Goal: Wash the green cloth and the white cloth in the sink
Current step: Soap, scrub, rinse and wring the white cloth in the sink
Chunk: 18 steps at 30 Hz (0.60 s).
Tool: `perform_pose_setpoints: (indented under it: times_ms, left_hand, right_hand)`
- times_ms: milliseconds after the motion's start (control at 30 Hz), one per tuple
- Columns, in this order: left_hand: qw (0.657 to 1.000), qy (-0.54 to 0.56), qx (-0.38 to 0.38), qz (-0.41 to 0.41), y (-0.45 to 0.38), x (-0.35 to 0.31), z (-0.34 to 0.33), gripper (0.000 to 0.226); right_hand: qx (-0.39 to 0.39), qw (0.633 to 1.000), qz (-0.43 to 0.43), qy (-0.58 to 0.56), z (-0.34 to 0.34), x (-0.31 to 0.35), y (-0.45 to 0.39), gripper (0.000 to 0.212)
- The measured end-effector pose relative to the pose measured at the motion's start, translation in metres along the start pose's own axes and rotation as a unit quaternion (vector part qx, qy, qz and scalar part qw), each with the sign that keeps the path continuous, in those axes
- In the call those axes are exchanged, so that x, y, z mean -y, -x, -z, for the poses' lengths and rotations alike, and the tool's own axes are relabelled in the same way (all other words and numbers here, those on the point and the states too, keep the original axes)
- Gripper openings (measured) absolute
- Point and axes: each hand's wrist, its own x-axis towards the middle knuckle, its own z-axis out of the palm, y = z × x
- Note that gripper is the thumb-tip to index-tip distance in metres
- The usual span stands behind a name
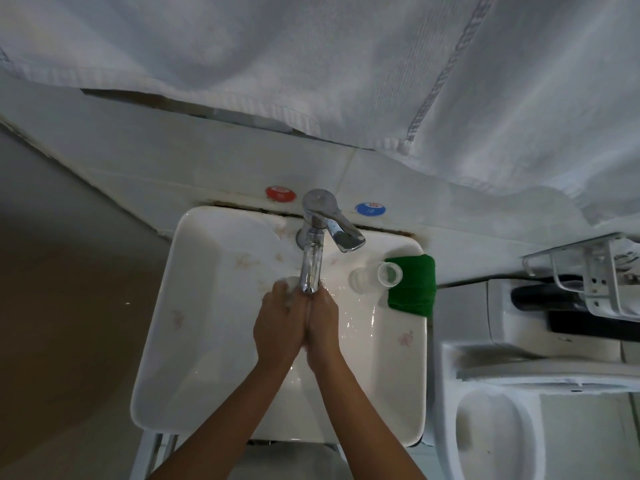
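- Bathroom sink [194,341] is used, tap [313,261] overhead.
- Left hand [278,327] and right hand [323,323] are pressed together, fingers straight.
- Green cloth [414,289] should probably be wetted first.

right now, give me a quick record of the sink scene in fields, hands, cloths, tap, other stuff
left hand: pressed against the right one under the spout, something pale at its fingertips
right hand: palm against the left one, over the basin
tap: chrome, spout above the hands, lever turned right
green cloth: folded on the sink's right rim, untouched
clear cup: lying on its side beside the green cloth
sink: white, wet on the right side
white towel: hanging above
white cloth being washed: cannot tell
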Motion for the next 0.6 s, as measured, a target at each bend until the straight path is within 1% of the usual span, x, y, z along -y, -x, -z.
perform_pose_setpoints:
  times_ms: [33, 100, 133, 200, 233, 267, 333, 367, 400, 433, 500, 533, 600]
  left_hand:
    - [1.000, -0.001, -0.007, 0.000, 0.000, -0.003, 0.000, 0.050]
    - [1.000, 0.019, -0.022, -0.010, 0.002, -0.007, 0.001, 0.054]
    - [0.999, 0.030, -0.028, -0.020, 0.003, -0.007, 0.002, 0.058]
    - [0.998, 0.053, -0.032, -0.032, 0.003, -0.004, 0.001, 0.063]
    - [0.997, 0.064, -0.034, -0.030, 0.003, -0.002, 0.000, 0.061]
    - [0.996, 0.073, -0.036, -0.026, 0.002, 0.000, -0.001, 0.057]
    - [0.996, 0.078, -0.040, -0.022, 0.001, 0.003, -0.004, 0.047]
    - [0.996, 0.075, -0.045, -0.029, 0.001, 0.003, -0.005, 0.043]
    - [0.995, 0.070, -0.053, -0.040, 0.001, 0.004, -0.006, 0.040]
    - [0.995, 0.063, -0.062, -0.050, 0.001, 0.003, -0.005, 0.038]
    - [0.994, 0.049, -0.074, -0.060, -0.001, 0.002, -0.004, 0.037]
    - [0.994, 0.044, -0.075, -0.066, -0.002, 0.001, -0.003, 0.035]
    - [0.993, 0.023, -0.070, -0.092, -0.002, 0.001, 0.000, 0.026]
  right_hand:
    - [0.007, 0.999, 0.032, 0.032, 0.001, 0.003, 0.003, 0.016]
    - [0.034, 0.987, 0.089, 0.132, 0.000, 0.005, 0.006, 0.037]
    - [0.034, 0.978, 0.105, 0.179, -0.001, 0.001, 0.004, 0.039]
    - [-0.006, 0.942, 0.143, 0.305, -0.003, -0.011, -0.005, 0.031]
    - [-0.030, 0.933, 0.147, 0.327, -0.005, -0.013, -0.008, 0.032]
    - [-0.045, 0.937, 0.142, 0.315, -0.007, -0.014, -0.009, 0.036]
    - [-0.018, 0.959, 0.087, 0.269, -0.010, -0.013, -0.007, 0.038]
    - [-0.013, 0.972, 0.070, 0.226, -0.012, -0.017, -0.007, 0.038]
    - [-0.031, 0.982, 0.062, 0.177, -0.013, -0.020, -0.008, 0.036]
    - [-0.046, 0.994, 0.038, 0.095, -0.014, -0.019, -0.009, 0.034]
    - [-0.081, 0.996, 0.003, -0.032, -0.015, -0.022, -0.007, 0.031]
    - [-0.067, 0.996, -0.007, -0.062, -0.012, -0.021, -0.005, 0.032]
    - [-0.043, 0.997, -0.009, -0.065, -0.004, -0.018, 0.000, 0.033]
